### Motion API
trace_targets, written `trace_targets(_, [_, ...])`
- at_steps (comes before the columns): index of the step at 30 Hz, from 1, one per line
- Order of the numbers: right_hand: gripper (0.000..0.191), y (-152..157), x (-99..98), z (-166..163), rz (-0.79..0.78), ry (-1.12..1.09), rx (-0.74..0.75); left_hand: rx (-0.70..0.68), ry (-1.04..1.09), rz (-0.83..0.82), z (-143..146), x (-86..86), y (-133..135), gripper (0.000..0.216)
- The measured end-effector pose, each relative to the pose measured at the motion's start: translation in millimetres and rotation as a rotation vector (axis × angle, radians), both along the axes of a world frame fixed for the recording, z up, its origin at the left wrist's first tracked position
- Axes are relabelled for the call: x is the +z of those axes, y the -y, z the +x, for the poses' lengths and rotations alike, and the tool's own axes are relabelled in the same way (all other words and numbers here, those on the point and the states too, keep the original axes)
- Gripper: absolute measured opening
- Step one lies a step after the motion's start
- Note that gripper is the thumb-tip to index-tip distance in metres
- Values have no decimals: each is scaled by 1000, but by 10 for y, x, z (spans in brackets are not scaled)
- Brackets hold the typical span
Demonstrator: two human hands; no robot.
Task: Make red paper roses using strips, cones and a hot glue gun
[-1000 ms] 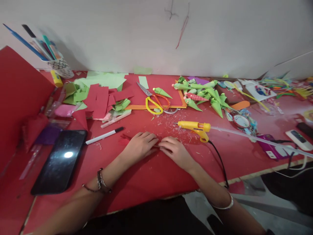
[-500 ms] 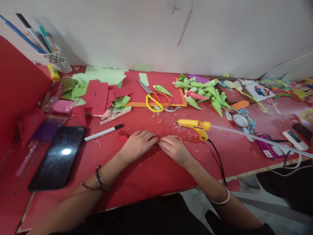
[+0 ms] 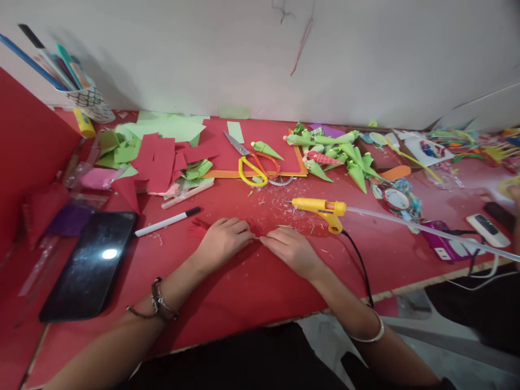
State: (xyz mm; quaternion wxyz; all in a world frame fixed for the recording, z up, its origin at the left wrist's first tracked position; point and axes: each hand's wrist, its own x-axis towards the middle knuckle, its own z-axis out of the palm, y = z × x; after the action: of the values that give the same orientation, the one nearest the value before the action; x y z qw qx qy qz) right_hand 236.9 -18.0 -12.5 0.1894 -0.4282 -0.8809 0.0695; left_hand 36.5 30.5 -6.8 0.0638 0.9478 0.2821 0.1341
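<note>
My left hand point(image 3: 225, 238) and my right hand point(image 3: 290, 250) meet over the red table, their fingertips pinched close together. A thin, small thing seems to be held between both sets of fingertips; against the red surface I cannot make out its kind. Red fringed paper point(image 3: 196, 228) lies just behind and left of my left hand, partly covered by it. Beyond my right hand is a yellow glue gun point(image 3: 319, 207) with a long clear glue stick point(image 3: 382, 215) in its back end. Scissors point(image 3: 254, 162) with yellow and orange handles lie farther back.
Left are a black phone point(image 3: 91, 265), a white marker point(image 3: 166, 222), red paper strips point(image 3: 163, 162) and a pen cup point(image 3: 91, 103). Several green paper cones point(image 3: 355, 162) lie at the back. A purple box-like device point(image 3: 441, 244) and cables sit right, near another person's hand point(image 3: 515, 192).
The scene has shifted slightly left as my head moved. Both hands stay together in nearly the same place, with small shifts of the fingers.
</note>
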Motion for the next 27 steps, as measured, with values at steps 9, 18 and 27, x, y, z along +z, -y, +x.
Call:
trace_targets(9, [24, -9, -23, -39, -55, -47, -55, 29, -33, -28, 29, -17, 46, 20])
trace_targets(18, [20, -40, -66, -12, -103, -157, -52, 2, -76, 17, 59, 23, 94, 24])
trace_targets(27, [13, -51, -25, -53, -212, -251, -165, 117, 37, -202, 44, -23, 45, 20])
